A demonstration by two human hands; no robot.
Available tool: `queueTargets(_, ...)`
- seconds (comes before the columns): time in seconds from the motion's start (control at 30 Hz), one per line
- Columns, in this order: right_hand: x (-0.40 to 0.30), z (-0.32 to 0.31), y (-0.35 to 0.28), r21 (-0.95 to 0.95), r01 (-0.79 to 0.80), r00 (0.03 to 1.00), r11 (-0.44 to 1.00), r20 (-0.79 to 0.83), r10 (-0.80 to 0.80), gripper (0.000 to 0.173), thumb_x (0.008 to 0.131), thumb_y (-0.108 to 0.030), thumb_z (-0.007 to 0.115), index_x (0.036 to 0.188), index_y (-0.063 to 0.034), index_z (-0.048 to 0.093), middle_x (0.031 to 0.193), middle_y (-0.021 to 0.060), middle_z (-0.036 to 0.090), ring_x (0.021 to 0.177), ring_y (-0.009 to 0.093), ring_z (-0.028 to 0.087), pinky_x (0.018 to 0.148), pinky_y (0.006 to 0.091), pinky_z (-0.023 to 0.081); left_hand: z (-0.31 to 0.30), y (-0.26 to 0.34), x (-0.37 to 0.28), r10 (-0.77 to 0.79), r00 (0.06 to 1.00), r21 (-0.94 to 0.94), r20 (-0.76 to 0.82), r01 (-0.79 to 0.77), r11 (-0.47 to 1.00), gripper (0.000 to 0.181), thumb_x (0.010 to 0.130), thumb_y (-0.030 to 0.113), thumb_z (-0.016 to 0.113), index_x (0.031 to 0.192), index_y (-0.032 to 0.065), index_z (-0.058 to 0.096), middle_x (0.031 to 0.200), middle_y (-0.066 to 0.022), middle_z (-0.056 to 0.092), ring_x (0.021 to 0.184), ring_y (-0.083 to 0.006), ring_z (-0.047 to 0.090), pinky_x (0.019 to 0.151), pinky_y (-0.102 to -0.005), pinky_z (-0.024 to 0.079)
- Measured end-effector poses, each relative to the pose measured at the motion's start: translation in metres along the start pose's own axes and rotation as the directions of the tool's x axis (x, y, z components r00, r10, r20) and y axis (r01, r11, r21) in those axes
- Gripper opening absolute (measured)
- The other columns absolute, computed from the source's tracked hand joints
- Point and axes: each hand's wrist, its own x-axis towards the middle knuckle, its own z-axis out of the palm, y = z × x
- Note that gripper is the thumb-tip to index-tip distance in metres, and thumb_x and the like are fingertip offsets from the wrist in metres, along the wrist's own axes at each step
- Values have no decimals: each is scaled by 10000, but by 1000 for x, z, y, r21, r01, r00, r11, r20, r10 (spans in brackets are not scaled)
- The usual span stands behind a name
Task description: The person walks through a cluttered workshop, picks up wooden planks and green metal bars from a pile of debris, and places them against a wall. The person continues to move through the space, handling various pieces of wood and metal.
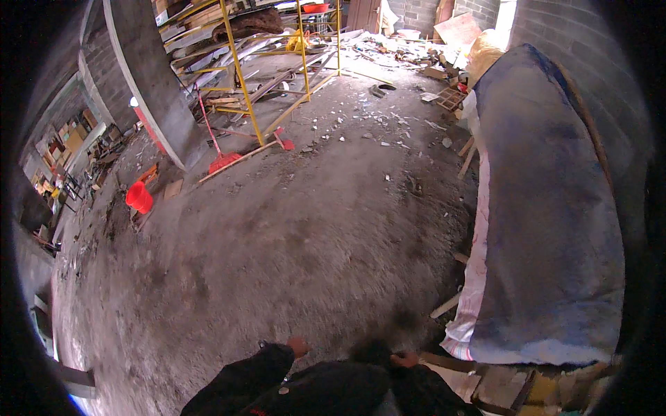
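Note:
My left hand (298, 347) reaches out of a dark sleeve at the bottom centre, over the rough dirt-covered floor (291, 249). My right hand (406, 359) is close to the front of my dark jacket, a little to the right. Both hands are small and blurred, and their fingers cannot be made out. Between them, beside the right hand, is a blurred dark patch (370, 349); whether it is a thing or a shadow is unclear. A long stack under a grey-blue cover sheet (546, 208) stands to my right, nearest the right hand.
Wooden boards (499, 387) show under the sheet's near end. Ahead left are a red bucket (139, 197), a red broom (223, 162), a concrete pillar (151, 78) and yellow scaffolding (242, 73) with timber. Rubble (374, 119) and a curved dark piece (382, 90) lie farther off.

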Motion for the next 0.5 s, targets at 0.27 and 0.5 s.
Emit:
queueTargets(0.27, 106, -48, -35, -29, -130, 991, 991, -31, 129, 414, 856, -443, 668, 980, -52, 725, 885, 131, 712, 831, 253, 681, 750, 429, 536, -5, -26, 63, -135, 982, -265, 133, 167, 950, 532, 871, 538, 551, 1073, 68, 699, 1127, -209, 659, 1016, -409, 616, 910, -502, 472)
queueTargets(0.5, 253, -89, -191, -301, -57, 979, 952, 172, 113, 345, 854, -289, 694, 1041, 1, 676, 935, 162, 692, 839, 287, 673, 736, 477, 545, -172, -7, 132, -299, 954, -149, -12, 294, 944, 493, 874, 522, 568, 1095, 97, 689, 1129, -175, 669, 1010, -390, 624, 912, -470, 488)
